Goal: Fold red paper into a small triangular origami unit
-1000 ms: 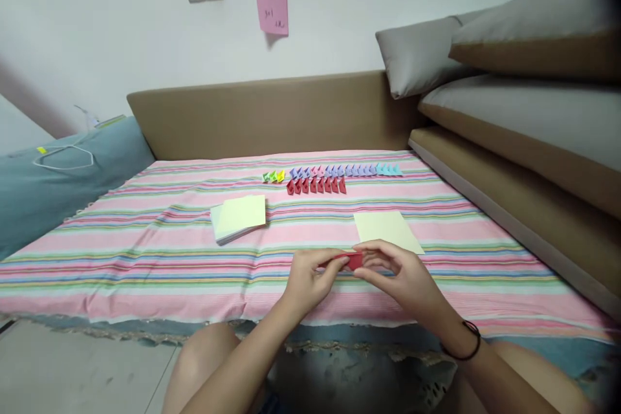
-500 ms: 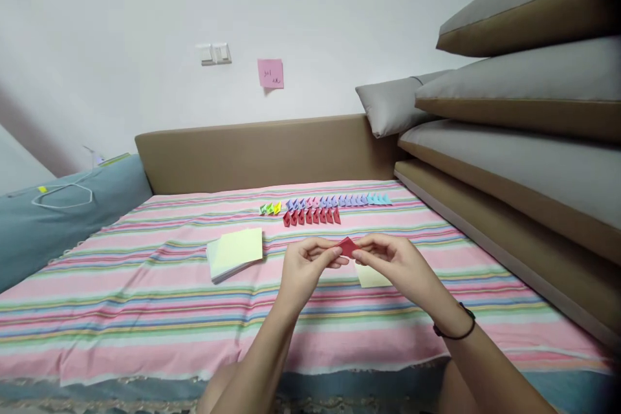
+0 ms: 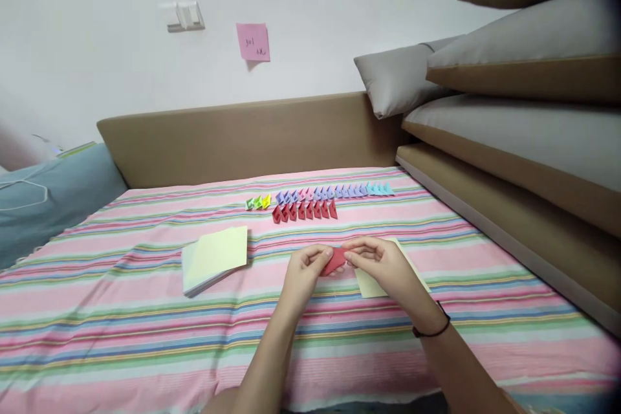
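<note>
A small folded red paper (image 3: 334, 261) is pinched between both hands above the striped cloth. My left hand (image 3: 306, 266) grips its left side with thumb and fingers, and my right hand (image 3: 374, 261) holds its upper right corner. Partly behind my right hand lies a pale yellow sheet (image 3: 371, 286). Farther back, a row of folded red paper pieces (image 3: 309, 209) stands in front of a longer row of purple, pink and blue folded pieces (image 3: 330, 193). Green and yellow folded pieces (image 3: 258, 202) sit at the left end.
To the left lies a stack of paper sheets (image 3: 218, 255), pale yellow on top. Grey and brown cushions (image 3: 514, 123) are piled along the right side. A brown padded board (image 3: 242, 139) runs along the wall, where a pink note (image 3: 253, 43) is stuck.
The red paper has turned from a peaked shape to a tilted one between my hands. More of the yellow sheet now shows behind my right hand. The whole view has shifted closer.
</note>
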A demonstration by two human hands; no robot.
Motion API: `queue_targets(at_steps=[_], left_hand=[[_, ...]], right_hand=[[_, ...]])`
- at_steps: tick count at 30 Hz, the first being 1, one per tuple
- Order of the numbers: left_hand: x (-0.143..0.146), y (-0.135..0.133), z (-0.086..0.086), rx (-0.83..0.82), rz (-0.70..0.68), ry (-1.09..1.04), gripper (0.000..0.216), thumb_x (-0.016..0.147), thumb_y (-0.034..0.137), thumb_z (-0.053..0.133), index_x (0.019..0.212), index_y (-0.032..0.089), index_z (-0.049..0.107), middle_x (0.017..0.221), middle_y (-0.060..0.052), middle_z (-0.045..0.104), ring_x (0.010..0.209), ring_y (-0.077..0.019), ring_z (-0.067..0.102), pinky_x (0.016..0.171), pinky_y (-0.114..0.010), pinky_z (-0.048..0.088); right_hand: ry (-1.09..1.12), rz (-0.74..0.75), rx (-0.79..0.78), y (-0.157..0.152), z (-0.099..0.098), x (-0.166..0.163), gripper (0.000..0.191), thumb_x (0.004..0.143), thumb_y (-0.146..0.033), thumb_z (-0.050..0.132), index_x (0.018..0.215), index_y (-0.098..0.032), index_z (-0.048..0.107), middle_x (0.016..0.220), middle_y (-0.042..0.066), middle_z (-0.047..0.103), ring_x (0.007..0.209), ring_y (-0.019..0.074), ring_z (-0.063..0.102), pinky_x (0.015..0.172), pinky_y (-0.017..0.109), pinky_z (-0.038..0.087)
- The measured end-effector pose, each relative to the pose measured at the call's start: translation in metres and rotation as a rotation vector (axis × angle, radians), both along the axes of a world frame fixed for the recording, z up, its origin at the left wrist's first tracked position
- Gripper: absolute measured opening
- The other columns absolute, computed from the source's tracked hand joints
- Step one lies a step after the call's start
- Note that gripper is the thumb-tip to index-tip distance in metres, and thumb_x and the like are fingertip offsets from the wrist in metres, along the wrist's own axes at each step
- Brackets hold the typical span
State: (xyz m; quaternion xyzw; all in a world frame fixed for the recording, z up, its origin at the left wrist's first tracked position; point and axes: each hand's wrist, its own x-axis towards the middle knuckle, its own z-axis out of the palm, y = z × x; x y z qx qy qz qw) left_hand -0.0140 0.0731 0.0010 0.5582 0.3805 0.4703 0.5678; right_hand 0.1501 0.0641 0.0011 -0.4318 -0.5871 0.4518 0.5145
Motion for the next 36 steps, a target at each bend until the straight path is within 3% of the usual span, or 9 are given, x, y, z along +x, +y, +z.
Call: queue_targets(at_steps=[4,8,11,14,19,24,31,36], left_hand=[[-0.001,0.0,-0.011,-0.115,0.004,-0.12,0.023,0.078,0.035,0.066,0.079,0.013,0.074,0.08,-0.006,0.071,0.074,-0.0132,0.062,0.07,-0.022,0.047],[0.0,-0.004,-0.015,-0.227,0.087,-0.253,0.029,0.071,0.03,0.074,0.097,0.018,0.072,0.076,-0.003,0.07,0.065,-0.0095,0.06,0.064,-0.019,0.048],[0.002,-0.007,-0.014,-0.132,0.211,-0.191,0.03,0.066,0.027,0.078,0.093,0.017,0.072,0.078,-0.003,0.071,0.064,-0.0106,0.062,0.062,-0.02,0.05],[0.005,-0.011,-0.012,-0.025,0.248,-0.104,0.021,0.068,0.028,0.075,0.082,0.014,0.074,0.079,-0.006,0.072,0.066,-0.0145,0.064,0.066,-0.025,0.054],[0.007,-0.014,-0.014,0.089,0.332,0.006,0.016,0.07,0.027,0.072,0.08,0.016,0.075,0.082,-0.007,0.073,0.073,-0.0182,0.067,0.07,-0.029,0.056],[0.004,-0.014,-0.015,0.089,0.274,0.075,0.023,0.073,0.031,0.07,0.09,0.016,0.074,0.092,-0.008,0.073,0.084,-0.0211,0.069,0.077,-0.03,0.056],[0.002,-0.013,-0.014,0.03,0.199,0.036,0.045,0.065,0.03,0.078,0.105,0.013,0.068,0.08,-0.007,0.074,0.079,-0.0239,0.071,0.072,-0.032,0.058],[0.0,-0.012,-0.014,0.074,0.189,-0.014,0.038,0.066,0.027,0.077,0.101,0.014,0.07,0.099,-0.009,0.073,0.083,-0.0237,0.07,0.079,-0.033,0.058]], right_hand=[[0.104,-0.027,-0.061,0.003,-0.011,-0.002,0.033,0.072,-0.037,0.071,0.096,-0.016,0.066,0.075,0.004,0.07,0.076,0.0189,0.067,0.074,0.033,0.054],[0.23,0.055,-0.08,0.004,-0.017,-0.01,0.031,0.067,-0.034,0.076,0.091,-0.018,0.066,0.082,0.005,0.072,0.083,0.0208,0.068,0.079,0.035,0.054],[0.272,0.046,-0.075,0.004,-0.022,-0.015,0.028,0.067,-0.033,0.077,0.089,-0.019,0.068,0.081,0.004,0.072,0.081,0.0213,0.069,0.078,0.036,0.056],[0.284,0.012,-0.07,0.003,-0.023,-0.018,0.025,0.07,-0.034,0.074,0.09,-0.019,0.069,0.08,0.003,0.073,0.078,0.021,0.07,0.078,0.037,0.057],[0.203,-0.018,-0.068,-0.002,-0.02,-0.018,0.029,0.071,-0.037,0.073,0.091,-0.017,0.069,0.088,0.006,0.073,0.086,0.0238,0.069,0.082,0.039,0.058],[0.128,-0.054,-0.01,-0.003,-0.019,-0.016,0.026,0.071,-0.037,0.073,0.09,-0.019,0.071,0.095,0.005,0.072,0.091,0.0236,0.068,0.083,0.037,0.057],[0.015,-0.06,0.115,-0.003,-0.022,-0.012,0.021,0.079,-0.035,0.066,0.094,-0.022,0.072,0.098,0.006,0.069,0.096,0.0221,0.064,0.086,0.037,0.053],[0.009,0.0,0.119,-0.004,-0.02,-0.008,0.024,0.078,-0.035,0.067,0.099,-0.023,0.071,0.103,0.007,0.067,0.101,0.0238,0.063,0.086,0.037,0.055]])
